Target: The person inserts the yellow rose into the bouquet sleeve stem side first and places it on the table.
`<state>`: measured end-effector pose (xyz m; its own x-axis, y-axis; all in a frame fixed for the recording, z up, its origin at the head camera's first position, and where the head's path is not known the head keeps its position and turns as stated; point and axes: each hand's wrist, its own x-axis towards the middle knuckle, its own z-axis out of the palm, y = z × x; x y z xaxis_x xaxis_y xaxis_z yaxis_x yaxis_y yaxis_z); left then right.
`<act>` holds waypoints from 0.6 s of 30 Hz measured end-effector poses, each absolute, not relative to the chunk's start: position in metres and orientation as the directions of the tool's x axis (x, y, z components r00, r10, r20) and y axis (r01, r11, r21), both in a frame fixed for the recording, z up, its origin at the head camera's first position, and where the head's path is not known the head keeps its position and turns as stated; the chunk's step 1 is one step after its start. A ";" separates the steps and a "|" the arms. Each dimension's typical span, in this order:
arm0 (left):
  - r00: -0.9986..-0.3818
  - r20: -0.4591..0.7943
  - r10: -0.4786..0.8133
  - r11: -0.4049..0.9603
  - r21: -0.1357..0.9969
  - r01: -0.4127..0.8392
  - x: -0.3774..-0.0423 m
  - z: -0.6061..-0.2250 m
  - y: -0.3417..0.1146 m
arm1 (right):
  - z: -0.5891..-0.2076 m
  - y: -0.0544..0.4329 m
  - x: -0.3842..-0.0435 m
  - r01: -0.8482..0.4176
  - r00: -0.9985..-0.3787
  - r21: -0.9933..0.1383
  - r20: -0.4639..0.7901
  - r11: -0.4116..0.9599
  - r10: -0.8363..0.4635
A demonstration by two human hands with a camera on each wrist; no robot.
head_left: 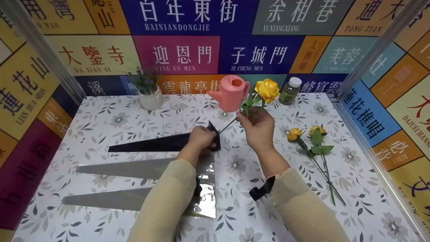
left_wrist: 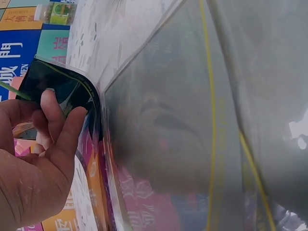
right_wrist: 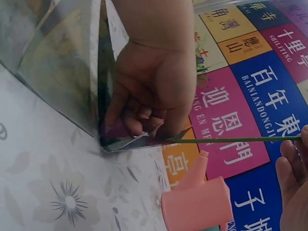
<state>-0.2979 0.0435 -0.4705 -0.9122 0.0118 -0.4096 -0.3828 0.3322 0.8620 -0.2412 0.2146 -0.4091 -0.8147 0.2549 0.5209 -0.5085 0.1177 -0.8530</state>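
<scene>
My right hand [head_left: 260, 129] pinches the stem of a yellow rose [head_left: 267, 90], its bloom up and to the right. The rose's bare lower stem [right_wrist: 231, 140] slants down to the mouth of a black tapered flower sleeve [head_left: 151, 143]. At that wide end my left hand [head_left: 202, 137] grips the sleeve, with fingers around its opening, and the mouth gapes in the left wrist view. The stem's tip reaches the sleeve's mouth beside the left fingers. Below the left forearm lie two grey tapered sleeves [head_left: 126, 168], glossy at their wide ends and partly hidden by the arm.
Two more yellow roses [head_left: 317, 141] lie at the right of the flowered tabletop. Along the back stand a potted plant [head_left: 150, 99], a pink watering can [head_left: 231, 94] and a white-capped jar [head_left: 290, 91]. Printed panels [head_left: 178, 53] wall the table at the back and sides.
</scene>
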 end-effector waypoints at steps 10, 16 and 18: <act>-0.917 -0.399 0.026 0.341 0.865 -0.367 -0.295 -0.464 0.045 | -0.419 0.212 -0.246 -0.457 -0.852 -0.878 0.478 0.144 0.212; -0.921 -0.384 0.068 0.294 0.890 -0.349 -0.292 -0.454 0.042 | -0.422 0.212 -0.246 -0.449 -0.869 -0.890 0.455 0.076 0.197; -0.926 -0.369 0.076 0.308 0.892 -0.330 -0.292 -0.450 0.042 | -0.424 0.212 -0.247 -0.458 -0.866 -0.887 0.461 0.065 0.194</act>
